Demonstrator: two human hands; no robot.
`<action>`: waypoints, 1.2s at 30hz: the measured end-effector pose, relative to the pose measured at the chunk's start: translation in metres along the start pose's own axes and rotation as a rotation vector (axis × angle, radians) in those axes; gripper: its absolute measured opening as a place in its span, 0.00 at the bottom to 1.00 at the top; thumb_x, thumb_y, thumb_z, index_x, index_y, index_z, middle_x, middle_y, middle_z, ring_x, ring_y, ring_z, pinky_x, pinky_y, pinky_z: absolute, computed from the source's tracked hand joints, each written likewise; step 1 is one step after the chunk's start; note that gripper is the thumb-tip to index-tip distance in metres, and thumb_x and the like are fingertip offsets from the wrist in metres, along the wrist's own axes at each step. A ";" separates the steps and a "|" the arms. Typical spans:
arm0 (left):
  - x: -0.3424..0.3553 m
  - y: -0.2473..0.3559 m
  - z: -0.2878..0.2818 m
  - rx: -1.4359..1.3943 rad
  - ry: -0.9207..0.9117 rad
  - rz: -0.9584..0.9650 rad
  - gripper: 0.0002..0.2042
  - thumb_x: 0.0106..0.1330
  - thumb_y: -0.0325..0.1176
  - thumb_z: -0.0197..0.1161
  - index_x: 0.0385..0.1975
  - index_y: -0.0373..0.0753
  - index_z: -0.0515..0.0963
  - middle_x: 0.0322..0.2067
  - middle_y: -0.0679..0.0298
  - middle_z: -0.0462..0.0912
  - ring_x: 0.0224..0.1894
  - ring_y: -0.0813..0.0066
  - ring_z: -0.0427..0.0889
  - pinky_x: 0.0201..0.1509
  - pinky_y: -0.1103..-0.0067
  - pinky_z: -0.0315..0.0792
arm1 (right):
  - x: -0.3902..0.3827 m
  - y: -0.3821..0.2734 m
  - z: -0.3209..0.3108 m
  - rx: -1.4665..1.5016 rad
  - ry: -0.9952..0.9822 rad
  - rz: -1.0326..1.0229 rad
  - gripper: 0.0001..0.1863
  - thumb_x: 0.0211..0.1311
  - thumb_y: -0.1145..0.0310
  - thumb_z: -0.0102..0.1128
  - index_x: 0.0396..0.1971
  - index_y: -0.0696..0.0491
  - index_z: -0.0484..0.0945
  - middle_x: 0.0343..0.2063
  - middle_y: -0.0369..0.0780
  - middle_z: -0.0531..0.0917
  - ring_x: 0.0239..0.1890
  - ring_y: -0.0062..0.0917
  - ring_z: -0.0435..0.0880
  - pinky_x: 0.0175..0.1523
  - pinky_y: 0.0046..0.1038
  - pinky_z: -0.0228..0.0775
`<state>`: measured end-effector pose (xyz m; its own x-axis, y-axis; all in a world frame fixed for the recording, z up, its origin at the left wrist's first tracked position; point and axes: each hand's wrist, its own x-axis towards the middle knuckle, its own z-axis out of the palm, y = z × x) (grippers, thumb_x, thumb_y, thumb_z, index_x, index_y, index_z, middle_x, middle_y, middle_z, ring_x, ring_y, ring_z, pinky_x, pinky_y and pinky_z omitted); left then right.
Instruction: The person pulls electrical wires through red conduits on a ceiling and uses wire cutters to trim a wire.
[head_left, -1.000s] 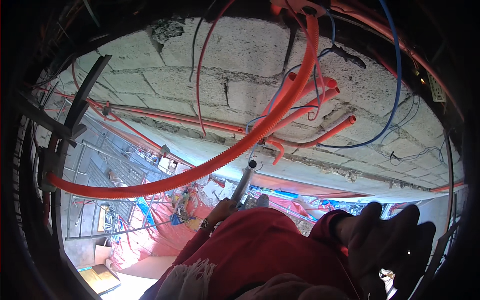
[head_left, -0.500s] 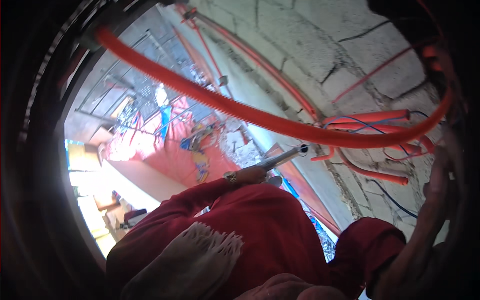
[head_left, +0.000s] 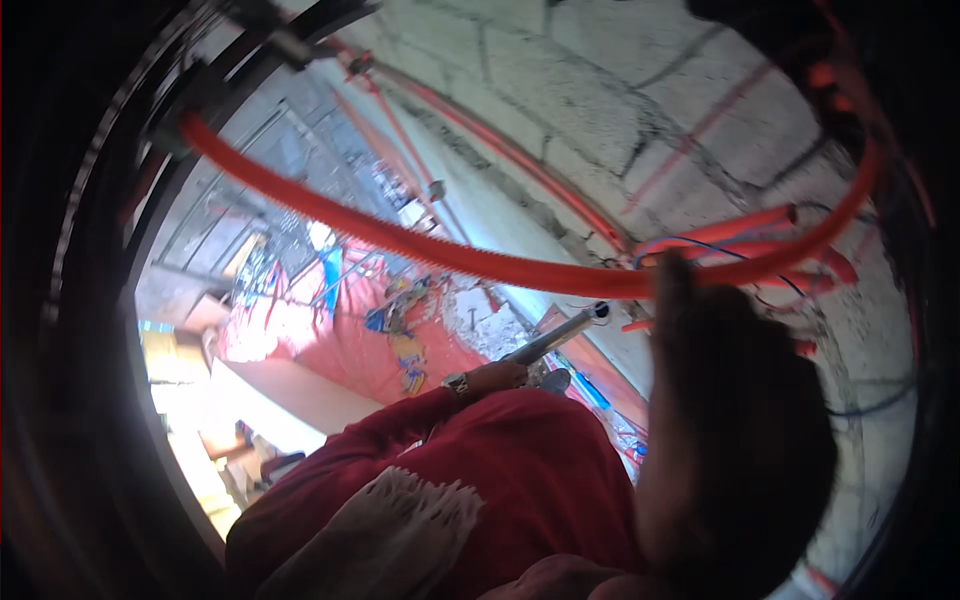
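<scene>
My left hand, with a watch at the wrist below a red sleeve, is closed around a grey metal tube. The tube's hollow end points up and right toward the wall. Close to the camera, my right hand rises large and dark at the right, fingers stretched upward and apparently holding nothing. One fingertip overlaps a ribbed orange conduit that arcs across the top of the view; whether they touch I cannot tell. A fringed pale cloth hangs over my red top.
A block wall on the right carries red-orange conduit stubs with blue wires. Farther down lie a reddish sheet, scattered debris and a pale board. Metal frames stand at the far left.
My right hand has come in from the right edge to the centre right, covering part of the conduit and wall. The view has shifted slightly; the left hand keeps the tube.
</scene>
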<state>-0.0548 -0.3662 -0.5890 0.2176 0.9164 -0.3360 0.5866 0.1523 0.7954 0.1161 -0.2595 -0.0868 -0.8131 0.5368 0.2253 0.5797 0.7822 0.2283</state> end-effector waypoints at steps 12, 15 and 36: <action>0.014 0.022 -0.016 0.012 -0.104 -0.033 0.14 0.73 0.40 0.56 0.39 0.33 0.78 0.35 0.46 0.83 0.40 0.46 0.83 0.44 0.59 0.74 | -0.102 0.070 0.148 1.371 -0.242 -0.282 0.18 0.65 0.70 0.68 0.53 0.53 0.80 0.45 0.40 0.86 0.42 0.32 0.89 0.42 0.32 0.81; 0.010 0.026 -0.022 0.008 -0.118 -0.029 0.15 0.73 0.40 0.56 0.39 0.32 0.79 0.36 0.45 0.84 0.40 0.45 0.84 0.44 0.59 0.74 | -0.132 0.096 0.136 1.350 -0.278 0.021 0.16 0.61 0.74 0.71 0.49 0.55 0.83 0.39 0.40 0.86 0.37 0.31 0.89 0.42 0.30 0.81; 0.033 0.001 -0.026 -0.064 -0.086 0.074 0.14 0.73 0.37 0.59 0.49 0.33 0.81 0.43 0.47 0.86 0.44 0.50 0.87 0.49 0.65 0.79 | -0.110 0.342 0.112 -0.398 0.497 0.462 0.26 0.69 0.47 0.63 0.60 0.47 0.76 0.58 0.44 0.78 0.60 0.43 0.77 0.65 0.54 0.62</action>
<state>-0.0675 -0.3257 -0.5862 0.3260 0.8914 -0.3147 0.5161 0.1111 0.8493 0.3974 -0.0158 -0.1395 -0.4200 0.5023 0.7559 0.9052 0.2917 0.3091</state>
